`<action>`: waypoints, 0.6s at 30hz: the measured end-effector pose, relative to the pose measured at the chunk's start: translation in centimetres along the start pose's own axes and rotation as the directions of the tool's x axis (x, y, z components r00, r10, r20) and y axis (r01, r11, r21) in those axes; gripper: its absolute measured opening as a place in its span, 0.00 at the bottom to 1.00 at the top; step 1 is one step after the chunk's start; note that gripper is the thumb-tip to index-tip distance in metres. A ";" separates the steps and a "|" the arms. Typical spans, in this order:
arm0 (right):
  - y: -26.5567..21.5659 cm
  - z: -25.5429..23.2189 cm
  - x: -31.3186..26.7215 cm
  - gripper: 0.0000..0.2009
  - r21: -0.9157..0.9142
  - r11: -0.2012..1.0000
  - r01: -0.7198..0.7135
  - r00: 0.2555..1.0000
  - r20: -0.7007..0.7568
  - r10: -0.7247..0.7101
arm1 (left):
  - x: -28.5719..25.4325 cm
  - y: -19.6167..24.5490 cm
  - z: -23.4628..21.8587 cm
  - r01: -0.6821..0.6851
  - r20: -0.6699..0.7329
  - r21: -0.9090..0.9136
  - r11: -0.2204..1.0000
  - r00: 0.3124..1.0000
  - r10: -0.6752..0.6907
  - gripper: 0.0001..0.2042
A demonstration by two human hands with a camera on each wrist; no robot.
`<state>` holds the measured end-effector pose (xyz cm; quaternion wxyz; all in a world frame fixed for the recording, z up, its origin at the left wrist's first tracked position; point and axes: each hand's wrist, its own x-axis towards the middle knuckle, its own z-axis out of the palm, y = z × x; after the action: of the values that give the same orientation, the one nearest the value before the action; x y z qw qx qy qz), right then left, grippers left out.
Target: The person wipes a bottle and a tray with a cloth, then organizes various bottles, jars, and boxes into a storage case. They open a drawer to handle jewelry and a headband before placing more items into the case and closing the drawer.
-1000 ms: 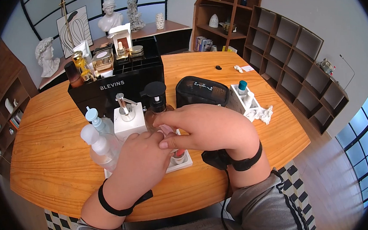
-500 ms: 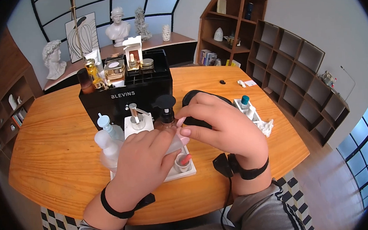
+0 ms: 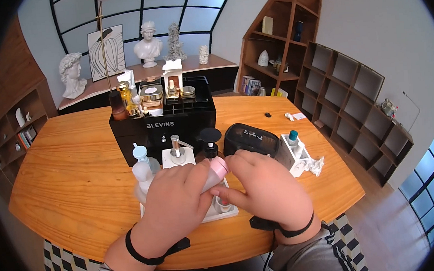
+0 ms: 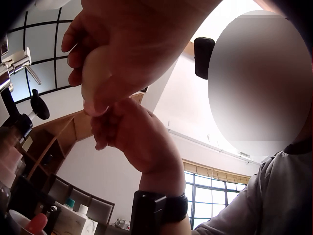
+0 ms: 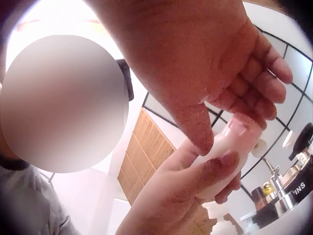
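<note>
My left hand (image 3: 175, 199) grips a translucent bottle with a pink cap (image 3: 219, 168), tilted up to the right above a white tray (image 3: 221, 216). The right wrist view shows its fingers and thumb curled round the bottle body (image 5: 222, 149), just below the pink cap (image 5: 241, 131). My right hand (image 3: 275, 194) is beside the cap, its fingertips at the cap's end and its fingers loosely bent; in the right wrist view the palm (image 5: 205, 63) faces the bottle and nothing is gripped. Whether the fingertips touch the cap is hard to tell.
Pump bottles (image 3: 142, 173) and a white square dispenser (image 3: 178, 157) stand behind the left hand. Farther back are a black cosmetics organizer (image 3: 163, 134) and a black mesh pouch (image 3: 251, 139). A white holder (image 3: 296, 161) and crumpled tissue (image 3: 315, 166) lie to the right.
The head view has tilted up. My right thumb and fingers have moved off the pink cap piece they were pinching, and the whole pink cap now shows on the bottle in my left hand.
</note>
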<state>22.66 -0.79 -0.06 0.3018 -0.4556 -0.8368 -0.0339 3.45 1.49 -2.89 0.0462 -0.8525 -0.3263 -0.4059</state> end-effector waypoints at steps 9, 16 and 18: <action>-2.8 -0.7 -0.7 0.24 -0.100 0.995 -0.016 1.000 0.010 0.017 | -0.7 0.8 -1.4 0.007 0.058 -0.057 0.998 0.998 -0.004 0.22; -2.7 -0.2 -1.0 0.20 -0.093 0.996 -0.012 0.995 -0.098 0.002 | -0.7 1.3 -0.8 -0.017 -0.013 -0.054 0.998 1.000 0.016 0.23; -2.9 -0.4 -1.1 0.20 -0.107 0.994 -0.023 0.996 -0.087 0.014 | -0.7 1.3 -0.9 -0.016 -0.004 -0.057 0.998 1.000 0.015 0.23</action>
<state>21.00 -3.44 0.31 0.3130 -0.4771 -0.8156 -0.0958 3.31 -0.26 -2.55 0.0255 -0.8552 -0.3078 -0.4162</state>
